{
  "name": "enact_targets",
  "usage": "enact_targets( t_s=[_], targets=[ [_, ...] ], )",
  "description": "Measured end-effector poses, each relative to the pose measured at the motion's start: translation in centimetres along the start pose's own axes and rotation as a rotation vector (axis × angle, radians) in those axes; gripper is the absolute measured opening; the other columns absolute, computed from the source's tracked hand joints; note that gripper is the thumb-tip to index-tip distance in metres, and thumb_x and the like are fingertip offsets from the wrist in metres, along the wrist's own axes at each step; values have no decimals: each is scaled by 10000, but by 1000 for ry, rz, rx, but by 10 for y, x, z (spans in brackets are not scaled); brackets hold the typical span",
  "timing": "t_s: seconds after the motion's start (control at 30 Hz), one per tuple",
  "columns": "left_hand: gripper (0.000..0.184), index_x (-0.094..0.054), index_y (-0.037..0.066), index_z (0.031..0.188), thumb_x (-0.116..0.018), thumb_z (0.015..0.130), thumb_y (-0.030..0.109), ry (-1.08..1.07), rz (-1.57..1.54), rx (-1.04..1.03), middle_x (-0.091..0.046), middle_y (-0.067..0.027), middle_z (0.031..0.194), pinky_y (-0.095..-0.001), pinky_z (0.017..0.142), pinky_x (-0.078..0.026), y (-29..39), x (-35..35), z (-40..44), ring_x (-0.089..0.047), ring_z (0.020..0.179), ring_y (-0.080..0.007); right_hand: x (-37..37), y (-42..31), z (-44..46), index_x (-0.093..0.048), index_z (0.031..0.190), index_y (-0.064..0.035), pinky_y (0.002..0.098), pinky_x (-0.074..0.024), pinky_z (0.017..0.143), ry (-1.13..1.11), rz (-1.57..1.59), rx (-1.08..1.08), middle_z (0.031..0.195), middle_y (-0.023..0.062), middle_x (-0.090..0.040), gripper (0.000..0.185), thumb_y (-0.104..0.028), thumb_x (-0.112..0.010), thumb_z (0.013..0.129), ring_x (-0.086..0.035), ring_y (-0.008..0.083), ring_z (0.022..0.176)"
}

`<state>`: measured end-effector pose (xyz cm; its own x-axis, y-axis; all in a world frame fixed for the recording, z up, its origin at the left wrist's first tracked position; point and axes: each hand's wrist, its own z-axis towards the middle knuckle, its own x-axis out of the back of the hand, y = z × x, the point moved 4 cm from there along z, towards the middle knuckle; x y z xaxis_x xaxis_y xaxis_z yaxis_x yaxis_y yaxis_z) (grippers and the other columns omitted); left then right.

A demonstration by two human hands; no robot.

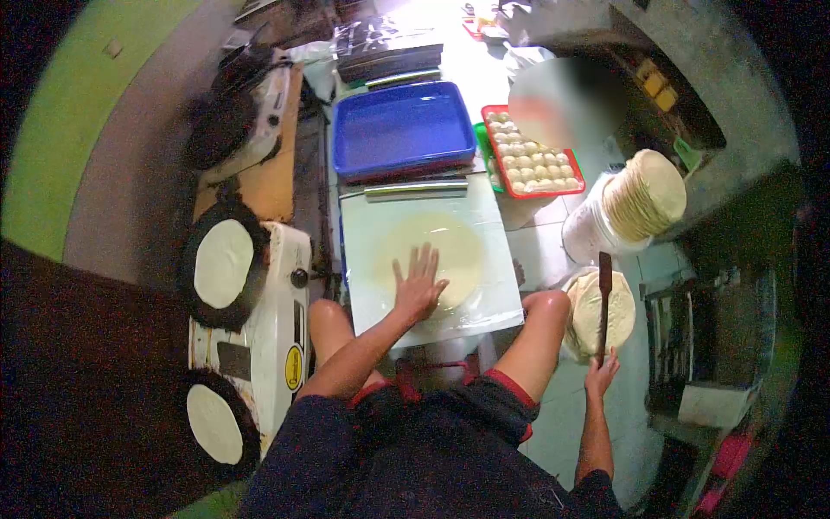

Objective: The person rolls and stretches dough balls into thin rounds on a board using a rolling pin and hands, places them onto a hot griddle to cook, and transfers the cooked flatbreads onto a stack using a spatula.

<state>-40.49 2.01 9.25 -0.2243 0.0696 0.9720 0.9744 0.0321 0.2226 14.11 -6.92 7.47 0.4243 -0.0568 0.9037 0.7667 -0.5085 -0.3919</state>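
Observation:
Under a clear plastic sheet on a white board [367, 311] lies a thin, round sheet of dough [462, 259]. My left hand [421, 285] rests flat on it, palm down with the fingers spread. Off to the right, my right hand [603, 374] grips the lower end of a long, dark spatula [605, 298]. The spatula points away from me, over a stack of round flatbreads [582, 316] near my right knee. Whether its blade touches the top flatbread I cannot tell.
Two dark pans, each with a flatbread [223, 264] [214, 424], sit on a white stove [281, 333] at left. Beyond the board is a blue tray [405, 169]; a red tray [577, 183] holds several dough balls [532, 164]. At right, a flatbread stack [644, 199] tops a white bucket [581, 229].

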Motion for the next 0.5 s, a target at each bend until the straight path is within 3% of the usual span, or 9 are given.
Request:
enact_targets(
  t_s=[0.03, 0.07, 0.17, 0.23, 0.3, 0.4, 0.43, 0.47, 0.5],
  targets=[
    [752, -129, 102, 1603, -378, 1025, 515, 19, -19, 31, -49, -139, 1676, -712, 1150, -21, -11, 8, -18, -47, 1539, -362, 5, -9, 4, -364, 1471, -66, 484, -346, 1129, -9, -18, 18, 1506, 221, -396, 587, -132, -616, 946, -384, 421, 1387],
    [729, -176, 84, 1592, -409, 1027, 482, 117, -103, 64, -93, -181, 1663, -704, 1153, -59, -22, 23, -44, -99, 1530, -381, 12, -19, -4, -466, 1407, -125, 499, -452, 961, 232, -141, 350, 1329, 180, -548, 403, -141, -537, 1011, -572, 407, 1136],
    [715, -227, 46, 1570, -457, 1021, 443, 237, -282, 240, -135, -218, 1644, -695, 1150, -133, -62, 67, -128, -154, 1515, -404, 33, -118, -26, -509, 1363, -94, 484, -465, 946, 47, 24, 511, 1262, 179, -575, 366, -165, -550, 1006, -576, 390, 1117],
    [578, -449, -2, 1431, -546, 981, 348, 311, -304, 342, -410, -240, 1490, -658, 1103, -276, -72, 81, -172, -372, 1396, -416, 25, -239, -81, -578, 1268, -36, 437, -489, 913, 58, 123, 982, 1138, 180, -613, 300, -91, -573, 973, -589, 366, 1094],
    [488, -551, -10, 1336, -578, 958, 298, 200, -356, 425, -535, -227, 1375, -642, 1059, -340, -85, 95, -203, -466, 1315, -402, 16, -354, -158, -655, 1167, -11, 397, -521, 842, -263, 175, 1154, 1073, 185, -630, 248, -40, -586, 931, -644, 338, 986],
    [386, -621, 4, 1245, -547, 958, 251, 521, -360, 288, -620, -170, 1279, -486, 1116, -364, -90, 81, -245, -528, 1248, -361, -10, -457, -300, -659, 1246, -115, 390, -554, 708, -662, 224, 1509, 1000, 136, -649, 418, -20, -640, 840, -683, 318, 802],
    [354, -627, 18, 1235, -540, 964, 229, 282, -263, 400, -611, -163, 1305, -481, 1161, -303, -89, 79, -258, -518, 1285, -353, -5, -474, -349, -648, 1232, -143, 428, -559, 685, -649, 100, 1714, 984, 126, -637, 411, -22, -640, 839, -680, 332, 809],
    [337, -632, 20, 1218, -554, 955, 216, 567, -763, 380, -614, -166, 1296, -490, 1169, -283, -102, 38, -266, -512, 1294, -351, -9, -481, -377, -642, 1201, -143, 459, -560, 677, -723, 79, 1830, 977, 120, -627, 389, -17, -628, 834, -681, 351, 816],
    [325, -636, 23, 1204, -568, 946, 207, 694, -857, 392, -619, -170, 1283, -492, 1165, -286, -108, 29, -278, -517, 1289, -351, -6, -483, -404, -635, 1199, -150, 477, -557, 679, -805, -41, 1907, 986, 131, -614, 384, -24, -605, 837, -676, 374, 818]
  ],
)
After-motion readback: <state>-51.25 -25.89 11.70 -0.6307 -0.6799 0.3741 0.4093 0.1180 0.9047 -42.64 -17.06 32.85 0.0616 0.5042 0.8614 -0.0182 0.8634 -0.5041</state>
